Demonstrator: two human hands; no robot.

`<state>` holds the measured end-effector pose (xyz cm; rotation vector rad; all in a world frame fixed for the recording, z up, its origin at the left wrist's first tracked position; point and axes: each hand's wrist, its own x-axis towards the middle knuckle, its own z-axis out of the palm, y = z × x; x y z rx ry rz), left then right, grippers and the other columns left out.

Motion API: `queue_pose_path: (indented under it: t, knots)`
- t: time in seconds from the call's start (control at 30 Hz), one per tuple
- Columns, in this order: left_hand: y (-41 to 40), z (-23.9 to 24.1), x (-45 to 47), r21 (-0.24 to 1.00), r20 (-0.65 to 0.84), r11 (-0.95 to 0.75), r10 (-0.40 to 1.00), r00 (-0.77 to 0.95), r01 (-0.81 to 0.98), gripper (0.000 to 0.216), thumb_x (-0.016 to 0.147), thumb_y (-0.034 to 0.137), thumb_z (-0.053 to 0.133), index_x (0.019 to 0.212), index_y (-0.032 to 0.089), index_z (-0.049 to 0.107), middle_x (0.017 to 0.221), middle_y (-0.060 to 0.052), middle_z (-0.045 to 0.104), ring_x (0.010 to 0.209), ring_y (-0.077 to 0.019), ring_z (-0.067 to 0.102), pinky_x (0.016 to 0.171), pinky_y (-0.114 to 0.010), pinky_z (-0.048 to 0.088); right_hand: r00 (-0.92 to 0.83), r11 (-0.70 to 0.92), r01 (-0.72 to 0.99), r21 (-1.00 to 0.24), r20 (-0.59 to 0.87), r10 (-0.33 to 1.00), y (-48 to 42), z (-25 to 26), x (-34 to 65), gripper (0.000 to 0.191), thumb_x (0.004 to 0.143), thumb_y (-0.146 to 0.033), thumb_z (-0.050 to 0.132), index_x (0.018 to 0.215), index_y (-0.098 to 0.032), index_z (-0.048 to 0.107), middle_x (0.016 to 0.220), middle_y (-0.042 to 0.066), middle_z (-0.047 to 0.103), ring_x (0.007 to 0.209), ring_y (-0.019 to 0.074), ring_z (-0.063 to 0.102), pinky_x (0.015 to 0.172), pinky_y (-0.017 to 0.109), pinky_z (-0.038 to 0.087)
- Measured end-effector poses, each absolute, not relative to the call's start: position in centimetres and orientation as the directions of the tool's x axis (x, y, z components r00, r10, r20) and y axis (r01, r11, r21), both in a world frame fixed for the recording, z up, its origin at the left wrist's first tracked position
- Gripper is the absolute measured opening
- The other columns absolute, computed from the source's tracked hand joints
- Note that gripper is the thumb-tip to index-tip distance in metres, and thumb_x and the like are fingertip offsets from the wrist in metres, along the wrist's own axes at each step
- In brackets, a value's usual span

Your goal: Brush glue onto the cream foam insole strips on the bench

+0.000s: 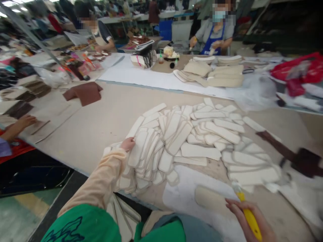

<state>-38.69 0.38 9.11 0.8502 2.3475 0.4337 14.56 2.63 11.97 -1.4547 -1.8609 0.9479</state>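
My left hand reaches to the left side of a heap of cream-white, round-ended strips. Its fingers are closed on the edge of one pale strip. In my right hand is a brush with a yellow handle, its pale bristle end pointing away from me. Just left of that hand, a single beige strip lies flat on a white sheet. More pale strips are piled beyond the brush.
Brown material lies at the table's far left, near another person's hand. A dark brown piece sits at the right. Across the table are beige stacks, a plastic bag and a worker in a blue apron.
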Motion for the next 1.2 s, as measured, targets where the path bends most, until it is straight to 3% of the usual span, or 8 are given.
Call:
queue_pose_path:
  t: [0.07,0.13,0.23,0.37,0.53,0.63,0.87,1.2]
  knots:
    - [0.2,9.2,-37.6,0.441,-0.354,0.712,0.698,-0.623,0.547,0.049,0.07,0.023,0.051,0.118,0.011,0.052,0.109,-0.014,0.058,0.102,-0.0268,0.055,0.091,-0.041,0.041,-0.22,0.082,0.528,-0.845,-0.043,0.975,2.0,12.0,16.2,0.021,0.079,-0.042,0.059,0.084,-0.021,0.057,0.088,0.007,0.068,0.078,0.0199,0.067,0.073,0.029,0.055]
    - [-0.1,9.0,-35.0,0.41,-0.162,0.58,0.806,-0.57,0.704,0.048,0.075,0.034,0.05,0.118,0.013,0.052,0.107,-0.012,0.058,0.096,-0.0242,0.057,0.088,-0.039,0.044,-0.143,0.005,0.512,-0.859,-0.079,0.987,1.2,11.8,17.7,0.019,0.082,-0.04,0.056,0.086,-0.021,0.056,0.082,0.006,0.066,0.071,0.0178,0.065,0.067,0.028,0.054]
    - [-1.3,8.0,-27.6,0.54,-0.07,0.272,0.957,-0.28,0.797,0.042,0.08,0.042,0.05,0.113,0.017,0.056,0.093,-0.007,0.06,0.087,-0.0201,0.059,0.081,-0.035,0.048,-0.046,-0.065,0.486,-0.872,-0.1,0.994,-0.1,11.2,19.5,0.019,0.084,-0.04,0.053,0.091,-0.022,0.051,0.068,0.001,0.06,0.058,0.0148,0.058,0.057,0.027,0.051]
    - [-3.1,5.1,-15.3,0.7,-0.053,-0.02,0.995,0.08,0.714,0.045,0.078,0.041,0.059,0.117,0.02,0.053,0.105,-0.009,0.057,0.1,-0.0213,0.055,0.089,-0.038,0.046,-0.091,-0.092,0.476,-0.875,-0.153,0.984,-1.7,9.9,21.3,0.019,0.084,-0.041,0.051,0.089,-0.023,0.049,0.057,-0.004,0.052,0.051,0.0132,0.05,0.049,0.024,0.044]
    - [-3.7,0.3,-6.8,0.714,-0.16,0.004,0.974,0.159,0.7,0.079,0.062,0.038,0.075,0.13,0.019,0.04,0.12,-0.013,0.047,0.114,-0.0274,0.046,0.098,-0.046,0.04,-0.254,-0.087,0.453,-0.887,-0.222,0.941,-2.5,8.5,22.0,0.023,0.086,-0.043,0.045,0.077,-0.022,0.05,0.056,-0.004,0.047,0.051,0.0122,0.047,0.05,0.024,0.04]
    - [-3.6,-1.2,-5.3,0.701,-0.196,0.031,0.969,0.15,0.712,0.087,0.06,0.035,0.076,0.134,0.02,0.033,0.123,-0.013,0.044,0.117,-0.0281,0.044,0.099,-0.047,0.039,-0.31,-0.088,0.423,-0.902,-0.235,0.921,-2.3,7.8,21.8,0.025,0.088,-0.042,0.042,0.076,-0.022,0.051,0.056,-0.004,0.048,0.052,0.0121,0.048,0.053,0.023,0.041]
    - [-3.3,-1.6,-4.1,0.635,-0.167,-0.006,0.975,0.144,0.772,0.077,0.063,0.037,0.073,0.13,0.021,0.038,0.117,-0.01,0.046,0.109,-0.0259,0.047,0.095,-0.045,0.042,-0.556,-0.099,0.368,-0.924,-0.304,0.773,-1.3,6.1,19.6,0.024,0.091,-0.04,0.039,0.08,-0.022,0.05,0.058,-0.004,0.052,0.056,0.0117,0.051,0.057,0.022,0.041]
    - [-3.4,-1.7,-3.4,0.58,-0.122,-0.016,0.987,0.107,0.815,0.064,0.066,0.038,0.069,0.123,0.021,0.046,0.112,-0.011,0.049,0.104,-0.0269,0.05,0.089,-0.044,0.045,-0.593,-0.11,0.303,-0.947,-0.278,0.756,-0.3,3.5,17.4,0.023,0.09,-0.04,0.041,0.082,-0.021,0.052,0.057,-0.004,0.052,0.054,0.0116,0.051,0.057,0.023,0.041]
